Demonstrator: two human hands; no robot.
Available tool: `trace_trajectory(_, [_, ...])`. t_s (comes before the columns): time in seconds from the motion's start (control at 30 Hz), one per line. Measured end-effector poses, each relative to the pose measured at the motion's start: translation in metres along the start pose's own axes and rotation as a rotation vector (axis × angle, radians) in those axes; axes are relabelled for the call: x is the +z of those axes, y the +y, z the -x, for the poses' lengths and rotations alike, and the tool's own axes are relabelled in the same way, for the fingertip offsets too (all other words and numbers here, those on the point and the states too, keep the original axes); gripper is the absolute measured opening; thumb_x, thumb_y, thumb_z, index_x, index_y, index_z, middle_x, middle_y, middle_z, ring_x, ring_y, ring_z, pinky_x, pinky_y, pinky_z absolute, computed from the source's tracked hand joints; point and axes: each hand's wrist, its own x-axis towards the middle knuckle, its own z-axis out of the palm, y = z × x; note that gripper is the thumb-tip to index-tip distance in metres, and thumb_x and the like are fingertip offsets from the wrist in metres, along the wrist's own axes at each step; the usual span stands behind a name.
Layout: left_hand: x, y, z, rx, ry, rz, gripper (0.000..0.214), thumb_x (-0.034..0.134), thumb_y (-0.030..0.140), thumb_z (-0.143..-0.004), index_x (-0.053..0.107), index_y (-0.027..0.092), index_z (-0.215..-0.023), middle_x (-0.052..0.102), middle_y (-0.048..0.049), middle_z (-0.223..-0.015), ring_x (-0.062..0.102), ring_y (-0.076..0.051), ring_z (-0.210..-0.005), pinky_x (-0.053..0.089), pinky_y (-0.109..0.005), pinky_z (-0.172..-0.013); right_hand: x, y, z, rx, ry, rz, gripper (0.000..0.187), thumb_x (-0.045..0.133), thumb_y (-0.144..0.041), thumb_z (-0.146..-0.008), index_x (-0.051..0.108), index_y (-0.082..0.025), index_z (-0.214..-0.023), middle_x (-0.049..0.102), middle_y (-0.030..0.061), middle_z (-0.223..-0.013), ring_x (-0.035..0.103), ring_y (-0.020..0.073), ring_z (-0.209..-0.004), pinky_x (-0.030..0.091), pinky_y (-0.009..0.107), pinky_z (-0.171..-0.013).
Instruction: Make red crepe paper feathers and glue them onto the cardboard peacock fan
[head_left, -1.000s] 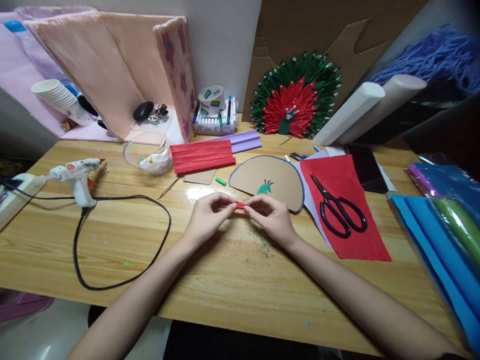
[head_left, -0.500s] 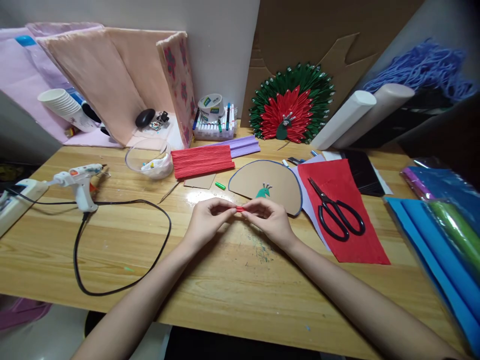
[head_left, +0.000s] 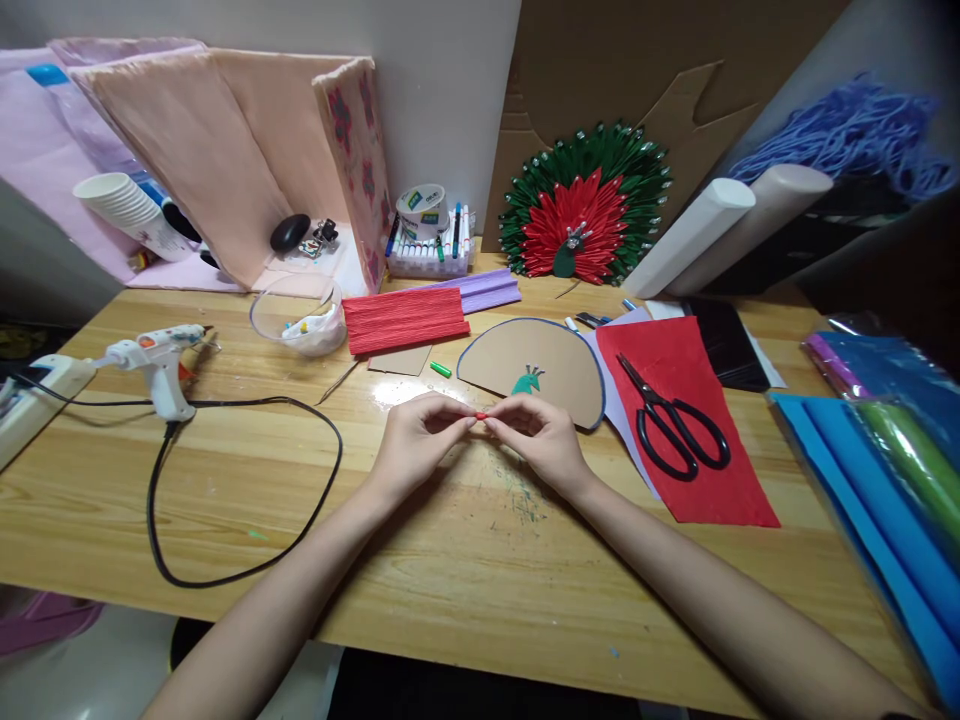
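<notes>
Left hand point(head_left: 420, 440) and right hand point(head_left: 544, 440) meet just in front of the cardboard half-disc point(head_left: 555, 362), low over the surface point(head_left: 450, 570). The fingers point(head_left: 463, 421) of each hand are closed narrow, thumb to forefinger, pinching 1 small red paper piece point(head_left: 480, 413) from opposite ends. Only a dot of red shows between them. It looks rolled or folded tight, but I can't confirm which at this size.

My read on doing the pinch well:
- Grip close to the ends with even pressure on the 2 sides, else the piece skews or crushes flat.
- Thin paper like this likely tears under pull, so squeeze rather than stretch.
- Wrists resting on the surface would steady it.

Containers, placed from the half-disc:
- Clear bowl point(head_left: 264, 305), left and slightly behind: a white lump plus a few small coloured bits at the bottom, the rest bare.
- Marker tray point(head_left: 427, 265), behind-left at the wall: 1 row of pens standing upright, with a tape roll point(head_left: 422, 205) sitting on top.
- Paper cup stack point(head_left: 124, 200), far left-behind: nested and lying tilted, insides not visible.

Also there:
- Green bird cutout point(head_left: 527, 381) on the half-disc's front edge.
- Scissors point(head_left: 671, 420) to the right, lying on a red sheet point(head_left: 712, 480).
- Glue gun point(head_left: 154, 355) far left, propped, with its cable looped on the surface.
</notes>
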Motion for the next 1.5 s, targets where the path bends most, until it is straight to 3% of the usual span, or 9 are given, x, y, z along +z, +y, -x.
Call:
trace_trajectory(0.53, [-0.0002,-0.0019,0.001,0.002,0.016,0.029,0.01,0.064,0.023,-0.073,0.069,0.016,-0.078,0.069,-0.0064,-0.081,0.064,-0.015,-0.074,0.052,-0.029,-0.071,-0.0004,0.0026,0.0005,0.026,0.052,0.014,0.018,0.067,-0.033,-0.073,0.069,-0.018,-0.084,0.07,0.0055,-0.081,0.066,0.0178,-0.074,0.054,0.031,-0.068])
trace_trajectory(0.97, [-0.0046,-0.0079,-0.0064,-0.282,0.005,0.367,0.028,0.071,0.029,-0.067,0.06,0.012,-0.086,0.068,-0.0062,-0.079,0.066,-0.014,-0.07,0.053,-0.028,-0.072,0.0011,0.002,0.0007,0.025,0.085,0.006,0.013,0.068,-0.03,-0.073,0.068,-0.019,-0.08,0.068,0.0033,-0.075,0.064,0.0152,-0.065,0.053,0.028,-0.062])
trace_trajectory(1.5, [0.0025,-0.0088,-0.0025,-0.128,0.062,0.184,0.017,0.066,0.026,-0.072,0.061,0.013,-0.082,0.064,-0.0044,-0.077,0.062,-0.012,-0.07,0.05,-0.023,-0.064,0.0021,-0.0025,0.0048,-0.039,0.029,0.117,0.015,0.065,-0.031,-0.075,0.066,-0.018,-0.081,0.068,0.0046,-0.078,0.064,0.0162,-0.069,0.052,0.029,-0.065])
